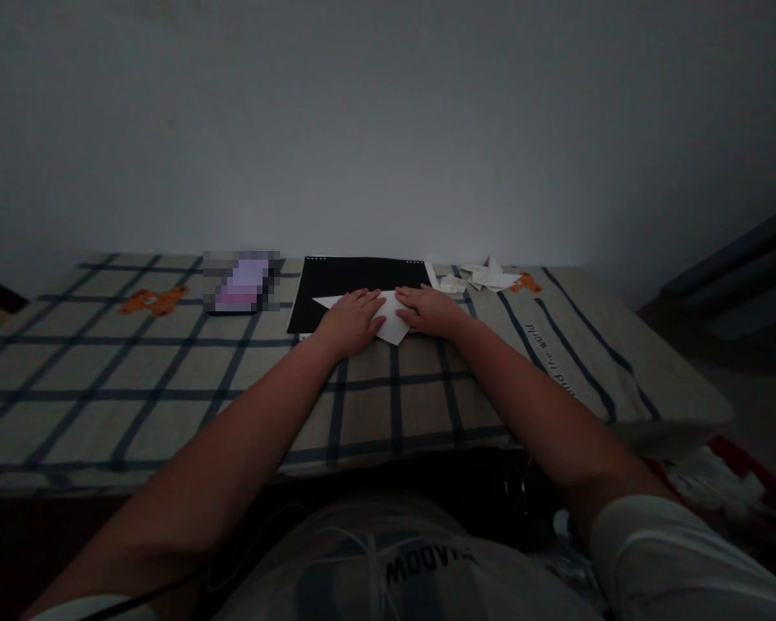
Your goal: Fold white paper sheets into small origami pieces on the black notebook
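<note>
A white sheet of paper (391, 323), partly folded into a triangular shape, lies on a black board (355, 280) on the checked bedcover (168, 371). My left hand (350, 321) rests flat on the paper's left part, fingers pointing right. My right hand (432, 310) presses flat on its right part, fingers pointing left. The two hands' fingertips nearly meet over the fold. Neither hand grips anything.
Several white paper scraps and folded pieces (485, 278) lie behind my right hand near the wall. A blurred purple item (242, 283) sits left of the black board. Orange bear prints (152, 300) mark the cover. The bed's right edge drops to the floor.
</note>
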A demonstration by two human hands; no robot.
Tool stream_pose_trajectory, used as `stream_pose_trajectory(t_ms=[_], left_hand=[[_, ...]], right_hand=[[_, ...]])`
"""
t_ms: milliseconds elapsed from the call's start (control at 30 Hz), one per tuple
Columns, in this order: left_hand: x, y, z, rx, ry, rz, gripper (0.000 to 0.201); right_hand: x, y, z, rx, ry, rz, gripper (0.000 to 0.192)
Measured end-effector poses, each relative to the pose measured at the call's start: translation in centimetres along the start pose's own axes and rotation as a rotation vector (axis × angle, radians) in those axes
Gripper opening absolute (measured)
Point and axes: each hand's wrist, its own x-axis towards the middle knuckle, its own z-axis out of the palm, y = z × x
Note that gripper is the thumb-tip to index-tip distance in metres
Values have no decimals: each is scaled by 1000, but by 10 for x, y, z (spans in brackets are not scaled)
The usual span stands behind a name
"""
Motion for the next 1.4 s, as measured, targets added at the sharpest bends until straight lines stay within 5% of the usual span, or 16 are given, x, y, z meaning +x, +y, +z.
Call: stream_pose_trajectory(t_ms=[300, 533, 833, 1200, 1400], left_hand=[[-3, -3, 1, -51, 18, 21, 54], [-3, -10, -2, -199, 125, 44, 50], [-8, -19, -22, -321, 224, 84, 53], [-10, -20, -21, -239, 147, 139, 40], [-13, -18, -26, -280, 323, -15, 35]], right_hand=[[-2, 9, 3, 13, 82, -34, 53], [-5, 9, 6, 115, -5, -215, 102], [-10, 11, 4, 123, 146, -232, 46], [-7, 9, -2, 213, 199, -163, 31], [-8, 8, -10, 334, 443, -29, 38]])
